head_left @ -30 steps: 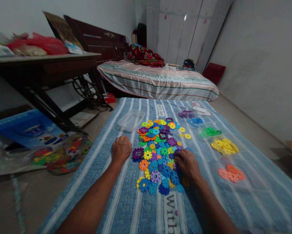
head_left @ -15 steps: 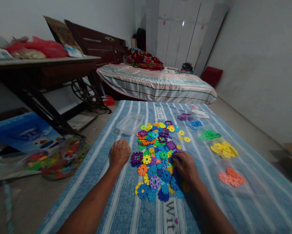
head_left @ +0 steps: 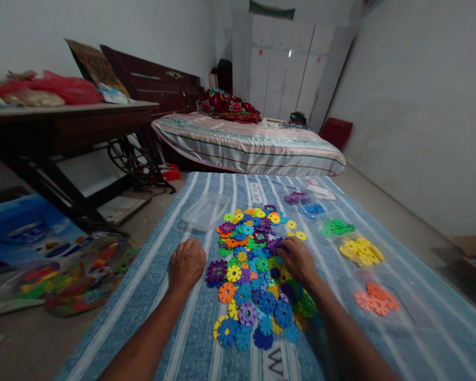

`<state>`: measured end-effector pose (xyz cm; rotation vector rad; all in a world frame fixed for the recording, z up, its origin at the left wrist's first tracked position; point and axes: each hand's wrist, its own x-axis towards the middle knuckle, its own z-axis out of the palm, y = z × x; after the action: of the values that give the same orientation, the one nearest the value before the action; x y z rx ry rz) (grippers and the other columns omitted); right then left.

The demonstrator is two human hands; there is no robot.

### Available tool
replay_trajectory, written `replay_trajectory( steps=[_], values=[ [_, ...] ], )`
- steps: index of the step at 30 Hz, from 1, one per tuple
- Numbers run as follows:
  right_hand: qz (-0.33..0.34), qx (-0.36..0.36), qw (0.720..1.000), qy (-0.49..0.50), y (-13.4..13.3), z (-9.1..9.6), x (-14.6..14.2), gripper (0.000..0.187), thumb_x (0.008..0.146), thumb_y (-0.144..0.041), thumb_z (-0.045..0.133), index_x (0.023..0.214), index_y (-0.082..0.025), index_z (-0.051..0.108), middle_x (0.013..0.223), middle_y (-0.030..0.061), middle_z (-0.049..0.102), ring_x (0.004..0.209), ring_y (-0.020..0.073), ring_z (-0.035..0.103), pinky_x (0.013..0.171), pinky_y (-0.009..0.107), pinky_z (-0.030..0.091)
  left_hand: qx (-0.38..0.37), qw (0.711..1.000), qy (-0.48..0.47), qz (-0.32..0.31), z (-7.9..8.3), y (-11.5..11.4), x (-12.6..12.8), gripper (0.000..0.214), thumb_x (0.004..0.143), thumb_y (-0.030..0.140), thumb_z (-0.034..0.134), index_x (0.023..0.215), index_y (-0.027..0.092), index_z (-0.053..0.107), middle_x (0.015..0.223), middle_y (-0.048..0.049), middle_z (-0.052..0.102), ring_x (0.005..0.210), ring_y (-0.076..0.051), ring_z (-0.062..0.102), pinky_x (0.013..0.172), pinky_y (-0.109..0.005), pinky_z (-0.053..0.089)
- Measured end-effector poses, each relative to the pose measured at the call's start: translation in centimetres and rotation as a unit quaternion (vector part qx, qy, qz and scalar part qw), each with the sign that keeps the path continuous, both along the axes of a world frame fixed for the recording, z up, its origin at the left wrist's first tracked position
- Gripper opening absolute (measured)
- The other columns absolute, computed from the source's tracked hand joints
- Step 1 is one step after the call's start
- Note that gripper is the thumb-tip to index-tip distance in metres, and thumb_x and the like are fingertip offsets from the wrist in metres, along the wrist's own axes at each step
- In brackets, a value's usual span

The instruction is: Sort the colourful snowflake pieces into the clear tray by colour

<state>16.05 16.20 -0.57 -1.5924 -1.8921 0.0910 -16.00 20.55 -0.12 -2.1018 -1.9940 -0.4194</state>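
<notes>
My left hand [head_left: 187, 264] rests on the striped cloth left of a pile of colourful plastic snowflake discs [head_left: 247, 313]. Its fingers are curled under and no piece shows in them. Over the right side of the pile, my right hand [head_left: 299, 259] has its fingertips closed on a purple plastic piece [head_left: 274, 245], partly hidden by the fingers. Near my left hand lies a square purple piece [head_left: 216, 271]. Round discs in blue, yellow, orange and green overlap around it.
Clear tubs on the right hold orange discs [head_left: 376, 299], yellow discs [head_left: 361, 251], green discs [head_left: 339, 227], blue discs [head_left: 313, 210] and purple discs [head_left: 296, 198]. A clear plastic tub [head_left: 206, 211] stands behind my left hand. Beyond the table is a bed [head_left: 253, 151].
My right hand has moved away from me over the pile to the purple piece, uncovering purple and green discs. My left hand stays on the cloth. The camera view has tilted up slightly.
</notes>
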Motion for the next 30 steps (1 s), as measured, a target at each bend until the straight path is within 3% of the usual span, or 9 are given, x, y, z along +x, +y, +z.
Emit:
replay_trajectory(
  steps=[6, 11, 14, 17, 21, 26, 30],
  values=[
    [-0.015, -0.006, 0.999, -0.049, 4.8, 1.8, 1.1, 0.014, 0.091, -0.022, 0.061, 0.093, -0.023, 0.075, 0.096, 0.0054, 0.071, 0.090, 0.0189, 0.063, 0.079, 0.027, 0.044, 0.000, 1.000, -0.003, 0.003, -0.2, 0.0, -0.2, 0.020, 0.092, 0.021, 0.041, 0.090, 0.019, 0.061, 0.101, -0.0124, 0.069, 0.102, -0.029, 0.063, 0.085, -0.040, 0.047],
    [-0.085, -0.016, 0.989, -0.123, 12.1, 6.8, 4.0, 0.019, 0.094, -0.024, 0.059, 0.098, -0.017, 0.077, 0.099, 0.0098, 0.073, 0.091, 0.0193, 0.063, 0.077, 0.027, 0.041, 0.008, 1.000, 0.003, 0.004, -0.5, 0.0, -0.3, 0.017, 0.092, 0.021, 0.043, 0.090, 0.020, 0.060, 0.101, -0.0110, 0.070, 0.102, -0.028, 0.063, 0.085, -0.038, 0.047],
    [-0.164, -0.025, 0.975, -0.145, 16.0, 10.2, 6.1, 0.026, 0.097, -0.030, 0.057, 0.104, -0.015, 0.077, 0.106, 0.0137, 0.072, 0.095, 0.0223, 0.064, 0.075, 0.029, 0.041, 0.010, 1.000, 0.008, 0.002, -0.6, -0.1, -0.4, 0.018, 0.092, 0.019, 0.043, 0.090, 0.019, 0.061, 0.100, -0.0110, 0.069, 0.101, -0.028, 0.063, 0.086, -0.039, 0.047],
    [-0.224, -0.035, 0.963, -0.143, 17.4, 11.2, 6.8, 0.035, 0.096, -0.039, 0.057, 0.112, -0.013, 0.074, 0.114, 0.0172, 0.070, 0.101, 0.0264, 0.065, 0.076, 0.031, 0.042, 0.012, 1.000, 0.007, 0.002, -0.7, -0.1, -0.4, 0.018, 0.093, 0.020, 0.043, 0.091, 0.018, 0.061, 0.100, -0.0111, 0.069, 0.101, -0.028, 0.062, 0.086, -0.039, 0.047],
    [-0.183, -0.066, 0.973, -0.124, 15.2, 8.1, 4.3, 0.031, 0.097, -0.036, 0.053, 0.107, -0.016, 0.075, 0.112, 0.0143, 0.073, 0.101, 0.0250, 0.066, 0.078, 0.030, 0.044, 0.009, 1.000, 0.010, 0.009, -0.7, -0.1, -0.3, 0.017, 0.092, 0.020, 0.045, 0.093, 0.018, 0.062, 0.100, -0.0109, 0.068, 0.100, -0.027, 0.062, 0.084, -0.038, 0.046],
    [-0.085, -0.078, 0.992, -0.051, 8.7, 2.0, -0.4, 0.027, 0.095, -0.033, 0.053, 0.097, -0.020, 0.077, 0.102, 0.0079, 0.077, 0.093, 0.0214, 0.069, 0.076, 0.028, 0.045, 0.002, 1.000, 0.003, 0.013, -0.7, -0.1, 0.0, 0.017, 0.092, 0.021, 0.045, 0.091, 0.018, 0.062, 0.100, -0.0111, 0.068, 0.100, -0.027, 0.061, 0.083, -0.038, 0.046],
    [-0.038, -0.036, 0.998, -0.017, 3.3, -0.4, -2.0, 0.023, 0.093, -0.033, 0.055, 0.094, -0.022, 0.076, 0.094, 0.0068, 0.076, 0.087, 0.0213, 0.068, 0.074, 0.028, 0.047, -0.005, 1.000, -0.002, 0.012, -0.6, -0.3, 0.3, 0.017, 0.093, 0.021, 0.045, 0.092, 0.018, 0.062, 0.103, -0.0112, 0.068, 0.102, -0.027, 0.061, 0.085, -0.038, 0.046]
  ],
)
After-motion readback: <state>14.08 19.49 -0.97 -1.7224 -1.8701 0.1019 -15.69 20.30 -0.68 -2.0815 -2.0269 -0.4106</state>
